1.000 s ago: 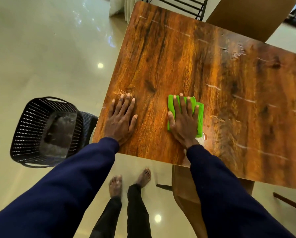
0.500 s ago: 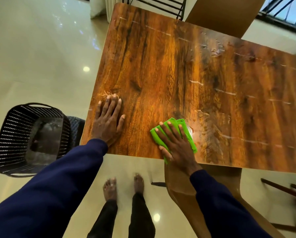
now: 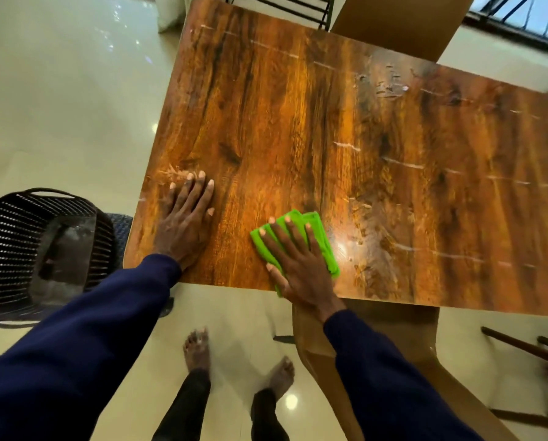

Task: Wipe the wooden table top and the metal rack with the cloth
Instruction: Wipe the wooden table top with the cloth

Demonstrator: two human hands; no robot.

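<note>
the right hand (image 3: 301, 268) lies flat on the green cloth (image 3: 326, 249), fingers straight and slightly spread, pressing it onto the wooden table top (image 3: 346, 138). the folded cloth sits at about 6 o'clock on the table top, just inside the near edge, and one corner reaches that edge beside the thumb. the left hand (image 3: 183, 227) rests palm down on bare wood at about 8 o'clock, near the left corner. its fingers are straight and close together, thumb out to the side, holding nothing. the two hands are apart. the metal rack (image 3: 285, 6) shows as black bars beyond the far edge at 12 o'clock. a black perforated basket (image 3: 18, 237) stands on the glossy floor (image 3: 59, 106) at 9 o'clock, just beside the table. a brown chair (image 3: 387, 332) sits under the near edge at 5 o'clock, and bare feet (image 3: 198, 348) stand at 6 o'clock.
</note>
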